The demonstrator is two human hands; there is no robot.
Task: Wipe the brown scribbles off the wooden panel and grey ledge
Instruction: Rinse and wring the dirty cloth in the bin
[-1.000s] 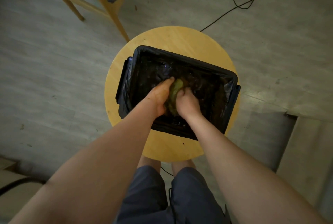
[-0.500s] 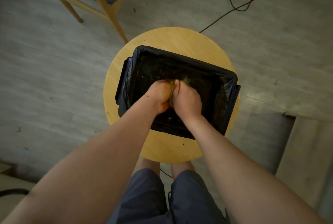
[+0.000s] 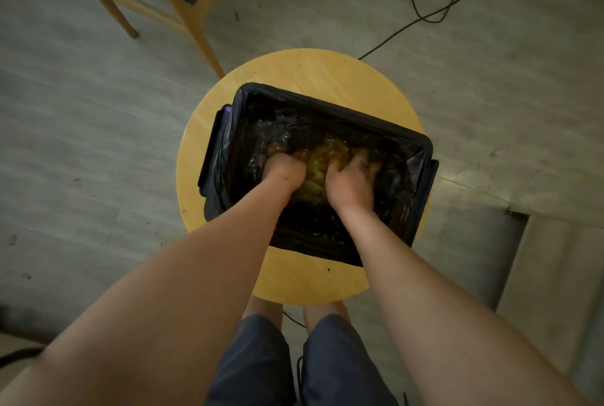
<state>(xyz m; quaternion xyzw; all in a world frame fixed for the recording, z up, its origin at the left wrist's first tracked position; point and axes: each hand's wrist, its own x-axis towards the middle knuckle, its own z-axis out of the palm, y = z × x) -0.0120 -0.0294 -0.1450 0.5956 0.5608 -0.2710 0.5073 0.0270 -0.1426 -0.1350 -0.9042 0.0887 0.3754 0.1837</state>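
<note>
Down on round stool (image 3: 304, 72), lined bin (image 3: 421, 173): left hand (image 3: 283, 173), right hand (image 3: 348, 180) now parted, pressing yellow cloth (image 3: 318, 160) between them.

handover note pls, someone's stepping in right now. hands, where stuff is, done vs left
Left hand: down in the black lined bin, closed on the yellowish cloth.
Right hand: also in the bin, fingers spread, gripping the cloth's other side.
Bin sits on the round wooden stool; liquid glints inside it.
Done: cloth looks wet, apparently being rinsed.
Left: all the wiping, as far as can be told. The wooden panel and grey ledge aren't clearly in view, so the scribbles' state is unknown.
</note>
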